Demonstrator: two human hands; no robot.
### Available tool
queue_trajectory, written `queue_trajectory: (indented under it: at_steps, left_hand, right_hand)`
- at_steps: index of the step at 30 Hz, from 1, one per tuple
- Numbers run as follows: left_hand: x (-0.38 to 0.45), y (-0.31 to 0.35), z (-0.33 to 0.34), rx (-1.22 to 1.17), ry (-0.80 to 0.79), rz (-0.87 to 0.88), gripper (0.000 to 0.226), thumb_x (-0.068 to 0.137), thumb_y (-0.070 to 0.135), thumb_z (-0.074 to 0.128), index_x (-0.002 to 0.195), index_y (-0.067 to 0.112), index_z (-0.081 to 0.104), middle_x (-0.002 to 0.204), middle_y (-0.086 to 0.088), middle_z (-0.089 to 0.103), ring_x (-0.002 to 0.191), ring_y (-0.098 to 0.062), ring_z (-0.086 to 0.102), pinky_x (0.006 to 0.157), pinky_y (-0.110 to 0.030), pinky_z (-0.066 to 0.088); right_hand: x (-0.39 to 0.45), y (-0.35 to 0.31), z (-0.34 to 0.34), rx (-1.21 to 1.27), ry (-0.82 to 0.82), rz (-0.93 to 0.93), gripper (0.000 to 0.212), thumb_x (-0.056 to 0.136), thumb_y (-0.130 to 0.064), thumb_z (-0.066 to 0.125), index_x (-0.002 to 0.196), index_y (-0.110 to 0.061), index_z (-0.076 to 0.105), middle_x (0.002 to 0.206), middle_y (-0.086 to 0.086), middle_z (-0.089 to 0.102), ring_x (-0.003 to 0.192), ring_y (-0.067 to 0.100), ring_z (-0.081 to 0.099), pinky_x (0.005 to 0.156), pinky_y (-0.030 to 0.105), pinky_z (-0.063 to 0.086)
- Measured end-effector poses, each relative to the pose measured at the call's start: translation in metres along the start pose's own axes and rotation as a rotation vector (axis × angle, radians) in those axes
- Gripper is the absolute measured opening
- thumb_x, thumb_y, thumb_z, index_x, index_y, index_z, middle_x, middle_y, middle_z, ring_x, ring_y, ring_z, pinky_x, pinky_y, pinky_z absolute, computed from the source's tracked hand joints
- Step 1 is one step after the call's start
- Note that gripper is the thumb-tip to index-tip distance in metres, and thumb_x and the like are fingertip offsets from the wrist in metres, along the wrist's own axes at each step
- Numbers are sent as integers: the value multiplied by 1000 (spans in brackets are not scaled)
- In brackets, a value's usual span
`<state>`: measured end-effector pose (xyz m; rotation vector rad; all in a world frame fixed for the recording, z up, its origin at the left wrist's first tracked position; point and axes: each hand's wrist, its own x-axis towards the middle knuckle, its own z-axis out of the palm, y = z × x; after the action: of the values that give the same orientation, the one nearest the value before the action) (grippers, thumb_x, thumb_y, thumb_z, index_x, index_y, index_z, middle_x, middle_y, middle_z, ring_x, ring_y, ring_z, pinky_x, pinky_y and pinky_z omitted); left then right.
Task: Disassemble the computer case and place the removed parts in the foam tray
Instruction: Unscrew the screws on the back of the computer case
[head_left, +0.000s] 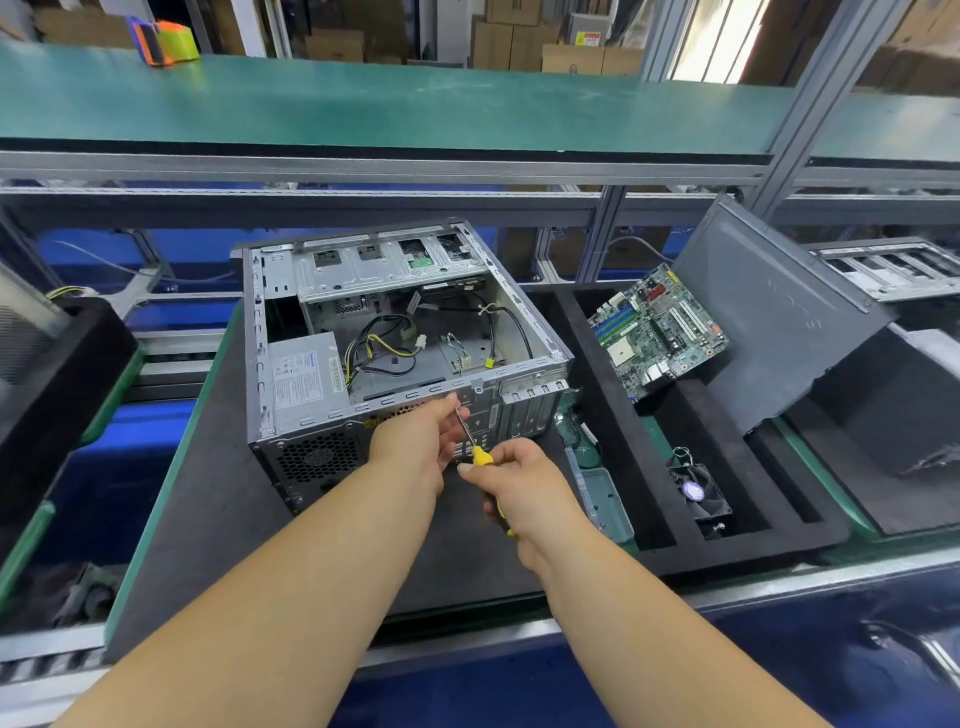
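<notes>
The open computer case (395, 353) is lying on its side in the middle of the surface (218, 519), its rear panel facing the near edge; the foam tray (649, 499), just to its right, is already holding the motherboard (657, 332) and a fan (698, 491); the right hand (519, 486) is gripping the yellow-handled screwdriver (480, 457) while the left hand (415, 441) is pinching its shaft at the panel; keeping the tip square and pressed in should prevent slipping.

One open case (395, 332) sits at centre. Two hands: the left hand (415, 441) and the right hand (519, 488), sharing one screwdriver (480, 457). One foam tray (675, 519) at three o'clock holds one motherboard (657, 332), one fan (698, 491) and one side panel (769, 322). One tape dispenser (163, 41) sits at eleven o'clock.
</notes>
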<state>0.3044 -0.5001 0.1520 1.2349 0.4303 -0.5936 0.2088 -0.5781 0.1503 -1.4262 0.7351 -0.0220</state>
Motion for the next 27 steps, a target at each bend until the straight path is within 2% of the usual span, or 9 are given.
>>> queue_trajectory:
  at_steps: [3, 5, 8, 10, 13, 21, 27]
  left_hand:
    - [0, -1, 2, -1, -1, -1, 9, 94, 23, 63, 86, 20, 66, 75, 7, 71, 67, 0, 62, 55, -14, 40]
    - [0, 0, 2, -7, -7, -16, 12, 94, 23, 61, 84, 20, 66, 68, 8, 72, 65, 0, 62, 56, -14, 40]
    - [0, 1, 1, -13, -18, -32, 13, 95, 22, 60, 84, 19, 66, 66, 8, 73, 57, 1, 64, 52, -13, 42]
    - [0, 1, 2, -14, -22, -33, 14, 96, 22, 58, 86, 18, 67, 67, 8, 73, 61, 0, 64, 49, -12, 43]
    - [-2, 2, 3, -17, -33, -37, 17, 97, 21, 54, 89, 17, 68, 69, 8, 74, 69, -2, 63, 53, -13, 43]
    - [-5, 0, 6, -8, -1, -21, 17, 96, 29, 58, 86, 20, 69, 71, 9, 73, 57, 2, 62, 53, -15, 42]
    - [-4, -3, 8, 6, 25, 25, 15, 96, 28, 60, 84, 21, 66, 79, 9, 71, 68, 1, 59, 56, -15, 40]
  right_hand:
    - [-1, -4, -3, 0, -27, 68, 15, 88, -29, 68, 88, -16, 60, 66, -2, 62, 55, 11, 50, 54, 25, 39]
    - [-1, -8, -5, 91, -87, 174, 18, 94, -23, 55, 84, -13, 66, 59, 0, 64, 53, 10, 49, 58, 25, 38]
    - [0, -7, -8, 121, -110, 167, 18, 95, -14, 49, 97, -11, 67, 60, 0, 68, 54, 11, 47, 57, 25, 36]
    - [0, -4, -11, 82, -96, 95, 13, 95, -14, 53, 100, -15, 65, 61, -2, 68, 57, 12, 49, 55, 25, 38]
    - [1, 0, -13, 71, -73, 40, 6, 93, -14, 62, 96, -16, 65, 64, 0, 66, 54, 9, 53, 50, 21, 42]
    - [4, 4, -12, 73, -40, 6, 18, 86, -5, 68, 99, -17, 64, 74, -3, 60, 54, 9, 50, 49, 20, 42]
    - [0, 3, -14, 25, -44, -19, 18, 87, -9, 69, 101, -18, 63, 77, -2, 59, 56, 8, 50, 51, 20, 42]
